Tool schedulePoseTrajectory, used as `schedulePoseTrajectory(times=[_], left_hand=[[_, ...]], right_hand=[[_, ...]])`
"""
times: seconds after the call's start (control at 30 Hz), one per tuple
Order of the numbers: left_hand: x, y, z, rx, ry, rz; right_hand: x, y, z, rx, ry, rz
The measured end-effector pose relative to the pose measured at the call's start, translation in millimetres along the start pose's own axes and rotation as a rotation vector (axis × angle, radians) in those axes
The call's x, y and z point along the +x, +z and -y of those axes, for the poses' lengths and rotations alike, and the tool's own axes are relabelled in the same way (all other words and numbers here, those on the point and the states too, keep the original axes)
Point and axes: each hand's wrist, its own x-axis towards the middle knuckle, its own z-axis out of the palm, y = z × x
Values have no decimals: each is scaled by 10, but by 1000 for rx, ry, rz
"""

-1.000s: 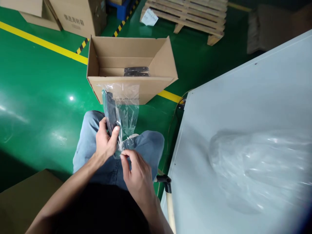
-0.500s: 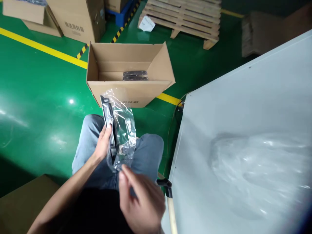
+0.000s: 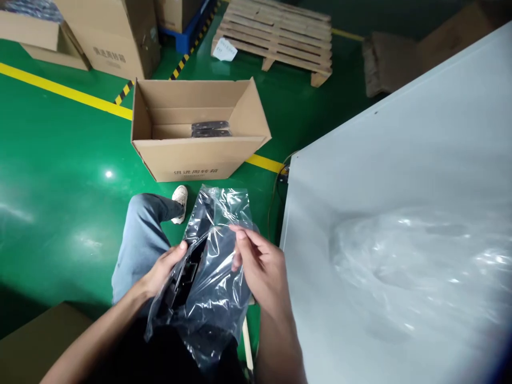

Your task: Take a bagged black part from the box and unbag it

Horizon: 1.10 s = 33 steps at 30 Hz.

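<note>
Over my lap I hold a clear plastic bag (image 3: 218, 290) with a black flat part (image 3: 184, 274) inside it. My left hand (image 3: 162, 269) grips the black part through the bag's left side, thumb on top. My right hand (image 3: 260, 264) pinches the bag's upper right edge between thumb and fingers. The bag lies tilted, its mouth end toward the floor ahead. An open cardboard box (image 3: 192, 160) stands on the green floor in front of my knees, with two black parts (image 3: 210, 128) lying in it.
A grey-white table (image 3: 400, 160) fills the right side, with a heap of clear plastic bags (image 3: 420, 266) on it. A wooden pallet (image 3: 276, 37) and more cartons (image 3: 112, 37) stand farther back. Another carton (image 3: 36, 346) sits at my lower left.
The bag with the black part has swung from upright down to a flat tilt over my lap. My right hand moved up from the bag's bottom to pinch its upper edge.
</note>
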Motion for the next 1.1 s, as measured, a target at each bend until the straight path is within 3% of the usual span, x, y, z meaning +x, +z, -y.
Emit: schedulePoseTrajectory(times=[0.17,0.3,0.43,0.57,0.63,0.77,0.93,1.1], left_hand=[[87,-90,12,65,192,176],[65,57,-90,243,434,273],[54,404,-118,622,686,119],[162,670,-43,766,808,-96],[210,713,-15,825,779,-136],[239,679,-46,811,658,-97],[249,555,-145,445,436,-101],[313,463,-112,126,141,-116]], right_hand=[[-208,-30,69,252,42,66],[-354,-10,149,340,77,12],[-437,-24,122,300,74,-39],[-494,-2,23,310,117,0],[-514,18,-18,323,149,20],[-534,-17,-57,350,204,19],[-563,-197,-106,313,277,-51],[-609,-342,-209,326,285,-4]])
